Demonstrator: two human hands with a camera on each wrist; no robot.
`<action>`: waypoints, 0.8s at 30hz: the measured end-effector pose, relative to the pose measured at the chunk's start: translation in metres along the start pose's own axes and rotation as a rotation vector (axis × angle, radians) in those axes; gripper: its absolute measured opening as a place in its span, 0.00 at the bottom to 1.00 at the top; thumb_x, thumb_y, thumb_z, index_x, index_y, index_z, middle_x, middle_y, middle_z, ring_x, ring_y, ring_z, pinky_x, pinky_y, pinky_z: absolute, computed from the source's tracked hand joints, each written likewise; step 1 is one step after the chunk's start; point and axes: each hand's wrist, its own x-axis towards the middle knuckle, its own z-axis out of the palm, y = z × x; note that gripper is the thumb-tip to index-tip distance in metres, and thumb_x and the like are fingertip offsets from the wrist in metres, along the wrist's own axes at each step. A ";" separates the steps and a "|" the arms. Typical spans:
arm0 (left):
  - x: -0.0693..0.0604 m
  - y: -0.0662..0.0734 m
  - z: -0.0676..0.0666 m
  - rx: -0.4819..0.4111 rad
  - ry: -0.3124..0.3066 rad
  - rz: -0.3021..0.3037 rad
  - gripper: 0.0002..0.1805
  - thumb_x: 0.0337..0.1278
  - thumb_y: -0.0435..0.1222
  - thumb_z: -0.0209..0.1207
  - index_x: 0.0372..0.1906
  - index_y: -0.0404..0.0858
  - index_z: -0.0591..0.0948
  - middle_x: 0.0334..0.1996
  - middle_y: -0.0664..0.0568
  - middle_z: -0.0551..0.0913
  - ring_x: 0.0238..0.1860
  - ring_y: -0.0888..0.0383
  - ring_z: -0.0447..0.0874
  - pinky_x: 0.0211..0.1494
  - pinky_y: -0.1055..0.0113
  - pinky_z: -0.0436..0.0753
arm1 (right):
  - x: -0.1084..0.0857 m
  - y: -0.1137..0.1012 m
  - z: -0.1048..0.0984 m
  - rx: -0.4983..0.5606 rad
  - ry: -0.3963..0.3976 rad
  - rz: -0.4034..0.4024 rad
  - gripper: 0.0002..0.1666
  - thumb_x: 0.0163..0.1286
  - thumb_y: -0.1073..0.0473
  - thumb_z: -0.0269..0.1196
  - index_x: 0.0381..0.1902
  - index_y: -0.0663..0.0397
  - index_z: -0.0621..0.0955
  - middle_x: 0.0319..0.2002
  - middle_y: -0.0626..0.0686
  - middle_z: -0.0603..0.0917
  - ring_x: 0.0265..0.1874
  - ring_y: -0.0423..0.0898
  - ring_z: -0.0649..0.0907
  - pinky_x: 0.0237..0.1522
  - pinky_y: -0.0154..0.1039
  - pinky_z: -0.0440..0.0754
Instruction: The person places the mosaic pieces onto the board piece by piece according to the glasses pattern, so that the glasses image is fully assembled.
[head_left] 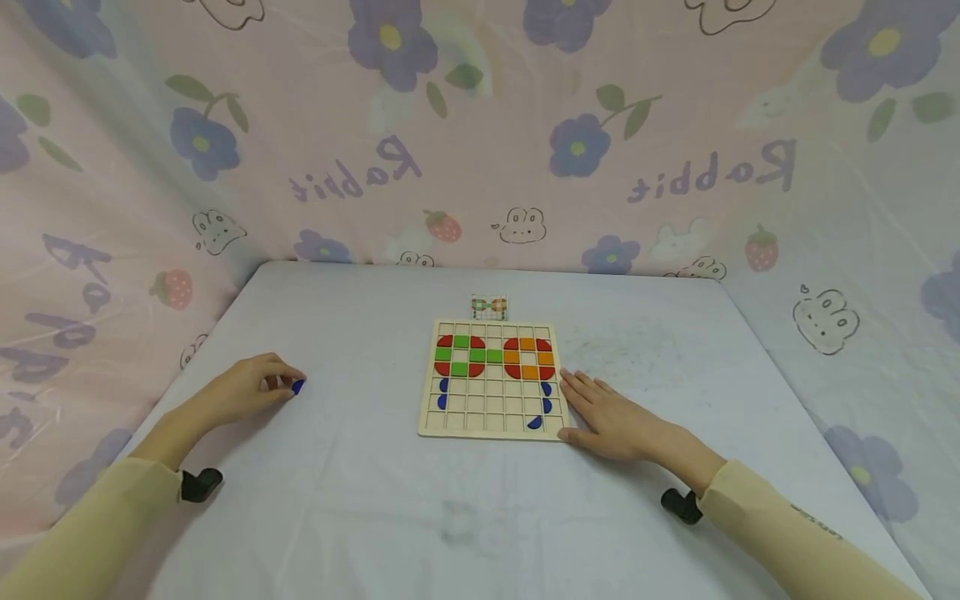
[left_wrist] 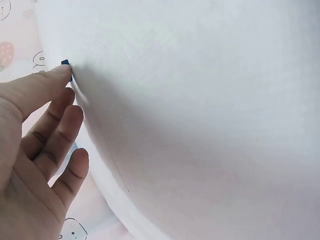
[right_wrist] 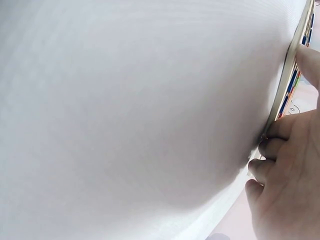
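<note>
My left hand [head_left: 249,390] pinches a blue half-round tile [head_left: 298,387] between thumb and finger, to the left of the board and apart from it. In the left wrist view only an edge of that blue tile [left_wrist: 65,63] shows past the thumb. A pale wooden grid board [head_left: 495,408] lies mid-table. Red, green and orange tiles form two rings on it, joined by a green tile [head_left: 494,357]. Blue half-round tiles [head_left: 546,406] sit below both rings. With fingers spread, my right hand [head_left: 617,422] rests against the board's right edge.
A small pattern card [head_left: 489,307] with a similar coloured design lies just behind the board. The white table [head_left: 352,483] is enclosed by printed cloth [head_left: 480,125] at the back and sides. Dark wrist cameras [head_left: 681,505] stick out below both sleeves.
</note>
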 end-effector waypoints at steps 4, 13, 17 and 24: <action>0.001 -0.001 0.002 -0.005 -0.003 -0.007 0.14 0.61 0.30 0.70 0.52 0.38 0.88 0.37 0.58 0.82 0.36 0.62 0.77 0.34 0.68 0.77 | 0.000 0.000 0.000 0.001 -0.003 -0.003 0.51 0.79 0.36 0.56 0.81 0.67 0.57 0.82 0.64 0.53 0.81 0.65 0.53 0.78 0.62 0.53; 0.006 0.004 0.006 0.003 -0.010 -0.032 0.11 0.61 0.35 0.72 0.47 0.38 0.87 0.35 0.58 0.80 0.37 0.60 0.77 0.37 0.65 0.78 | 0.000 0.001 0.002 -0.005 -0.009 0.007 0.51 0.78 0.37 0.57 0.81 0.66 0.56 0.82 0.63 0.52 0.81 0.64 0.53 0.78 0.61 0.53; 0.007 0.010 0.008 -0.001 -0.003 -0.021 0.12 0.61 0.37 0.72 0.47 0.39 0.87 0.36 0.57 0.80 0.36 0.60 0.76 0.35 0.66 0.77 | 0.000 0.001 0.003 -0.009 -0.010 0.009 0.51 0.78 0.36 0.57 0.81 0.66 0.56 0.82 0.63 0.52 0.81 0.63 0.53 0.79 0.61 0.53; 0.018 0.035 0.012 0.020 0.040 0.072 0.12 0.62 0.39 0.72 0.47 0.39 0.88 0.38 0.59 0.81 0.37 0.61 0.77 0.35 0.66 0.77 | 0.000 0.002 0.001 -0.012 -0.004 0.006 0.51 0.78 0.36 0.56 0.81 0.67 0.56 0.82 0.63 0.52 0.81 0.64 0.53 0.78 0.61 0.53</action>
